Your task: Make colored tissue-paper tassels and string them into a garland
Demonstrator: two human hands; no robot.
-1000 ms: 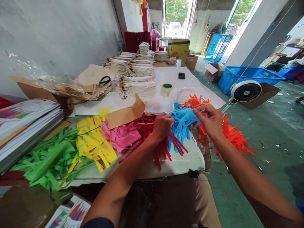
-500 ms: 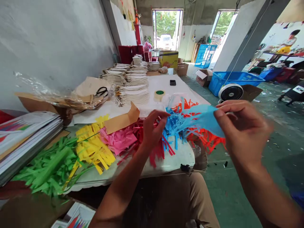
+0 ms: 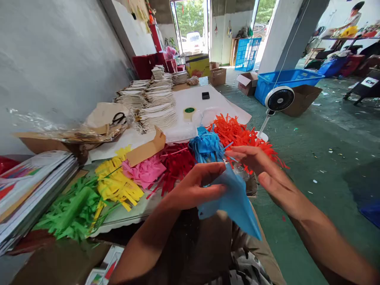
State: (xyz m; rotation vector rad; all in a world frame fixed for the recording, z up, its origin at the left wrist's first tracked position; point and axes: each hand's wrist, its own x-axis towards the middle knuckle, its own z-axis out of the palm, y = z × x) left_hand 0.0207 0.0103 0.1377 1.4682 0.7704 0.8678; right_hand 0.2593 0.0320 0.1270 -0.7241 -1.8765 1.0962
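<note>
My left hand pinches a blue tissue paper fringe between thumb and fingers; its uncut sheet hangs down over my lap. To the right, my right hand is open, its fingers stretched out and slightly blurred, beside the top of the blue paper. Whether its fingertips touch a few thin blue strips I cannot tell. Just beyond my hands lies a heap of blue paper fringe, with orange-red fringe behind and to its right. Dark red fringe, pink fringe, yellow fringe and green fringe spread leftward along the table edge.
A brown card strip lies over the pink fringe. Farther back are a tape roll, a black phone-like object, scissors and stacked white bundles. A fan stands right of the table, near a blue bin.
The blue paper has swung from stretched out rightward to hanging below my left hand. My right hand has let go of its sheet end and moved left. The view has shifted slightly.
</note>
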